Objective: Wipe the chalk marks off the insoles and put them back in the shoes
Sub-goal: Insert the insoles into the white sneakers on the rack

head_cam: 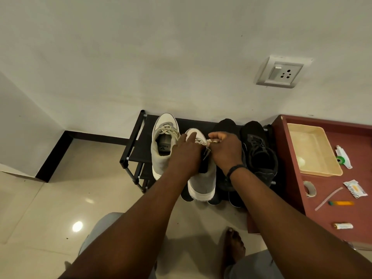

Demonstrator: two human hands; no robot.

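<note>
Two pale grey sneakers stand on a black shoe rack [134, 150]. The left sneaker [161, 150] has its grey insole [164, 144] lying inside. Both my hands are on the right sneaker [202, 182]. My left hand [186, 152] lies over its opening with fingers stretched toward the toe. My right hand [225, 150] pinches the tongue and laces and pulls them aside. A dark insole [204, 164] pokes out of the opening between my hands.
A pair of black sneakers [259, 156] stands to the right on the rack. A maroon table [322, 214] at right carries a cream tray [314, 150], a tape roll [310, 188] and small items. More shoes sit on the lower shelf. My bare foot [233, 250] is on the tiled floor.
</note>
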